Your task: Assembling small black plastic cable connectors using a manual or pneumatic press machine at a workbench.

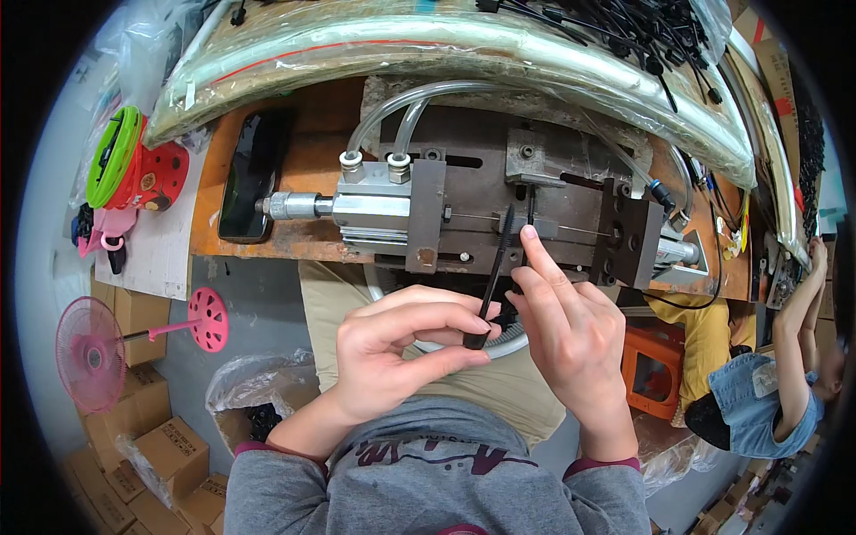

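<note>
My left hand (392, 343) pinches a slim black brush (492, 281) by its thicker lower end, between thumb and fingers. Its narrow bristled tip points up toward a dark metal clamping fixture (481, 201). My right hand (571, 325) has its index finger stretched to the lower end of a thin black part (531, 205) standing in the fixture. The other right fingers curl inward; dark bits show by them, but what they hold, if anything, is hidden. A silver air cylinder (373, 214) with clear tubes sits at the fixture's left.
A phone (250, 178) lies left on the wooden bench (308, 134). Plastic-wrapped padding (446, 58) runs behind, with black brush parts (624, 36) piled on top. A pink fan (92, 354), cartons (169, 450) and a red stool (651, 370) stand below. Another person (767, 392) works at right.
</note>
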The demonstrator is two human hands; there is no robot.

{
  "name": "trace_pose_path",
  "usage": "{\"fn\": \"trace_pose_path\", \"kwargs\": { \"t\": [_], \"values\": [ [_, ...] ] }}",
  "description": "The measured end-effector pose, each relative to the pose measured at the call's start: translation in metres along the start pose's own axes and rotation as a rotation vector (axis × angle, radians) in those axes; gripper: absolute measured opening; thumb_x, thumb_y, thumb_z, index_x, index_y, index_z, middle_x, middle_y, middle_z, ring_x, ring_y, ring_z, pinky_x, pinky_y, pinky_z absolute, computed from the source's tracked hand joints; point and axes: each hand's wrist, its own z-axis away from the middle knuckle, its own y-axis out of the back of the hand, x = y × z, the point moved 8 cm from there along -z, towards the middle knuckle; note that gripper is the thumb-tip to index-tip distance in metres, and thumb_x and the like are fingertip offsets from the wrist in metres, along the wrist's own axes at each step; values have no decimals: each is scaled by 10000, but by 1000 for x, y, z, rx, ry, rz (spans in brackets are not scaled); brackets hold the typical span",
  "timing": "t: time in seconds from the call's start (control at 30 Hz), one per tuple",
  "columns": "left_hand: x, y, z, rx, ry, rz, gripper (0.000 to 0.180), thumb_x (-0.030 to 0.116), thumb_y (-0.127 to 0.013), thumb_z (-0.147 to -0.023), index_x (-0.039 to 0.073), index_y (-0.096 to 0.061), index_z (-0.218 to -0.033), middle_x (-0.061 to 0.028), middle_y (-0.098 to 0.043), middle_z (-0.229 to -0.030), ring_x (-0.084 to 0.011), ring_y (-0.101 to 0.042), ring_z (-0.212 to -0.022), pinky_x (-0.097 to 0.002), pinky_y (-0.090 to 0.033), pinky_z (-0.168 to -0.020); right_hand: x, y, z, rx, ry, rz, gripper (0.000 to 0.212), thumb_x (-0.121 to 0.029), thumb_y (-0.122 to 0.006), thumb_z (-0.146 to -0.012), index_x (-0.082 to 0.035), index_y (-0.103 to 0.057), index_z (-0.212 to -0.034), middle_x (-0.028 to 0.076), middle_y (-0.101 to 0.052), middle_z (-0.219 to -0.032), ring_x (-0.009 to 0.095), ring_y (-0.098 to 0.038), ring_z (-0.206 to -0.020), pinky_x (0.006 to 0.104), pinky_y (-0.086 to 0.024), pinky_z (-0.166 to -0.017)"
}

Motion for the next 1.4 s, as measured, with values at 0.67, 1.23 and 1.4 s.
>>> {"fn": "trace_pose_path", "kwargs": {
  "t": [0.67,1.23,1.4],
  "values": [
    [29,-3,20,-152,-152,-249,287,-45,-846,-678,-26,-741,-945,-142,-726,-973,-256,-727,-927,-358,-616,-809,-1,-3,0,48,-440,-1502,191,-87,-572,-998,46,-675,-1089,155,-715,-1029,96,-641,-773,256,-535,-692],
    [221,99,-34,725,-1354,-1248,319,7,-857,-665,31,-760,-968,-61,-718,-922,-197,-675,-814,-291,-530,-712,19,-14,39,202,-621,-1272,150,-26,-591,-954,59,-654,-1059,151,-717,-951,127,-646,-772,247,-512,-751],
    [282,206,-151,1008,-1149,-1609,216,179,-767,-808,1,-711,-916,-109,-707,-864,-225,-663,-793,-326,-505,-713,9,-19,44,185,-636,-1273,151,-24,-603,-946,59,-649,-1063,147,-717,-946,125,-649,-771,246,-514,-746]
  ]
}}
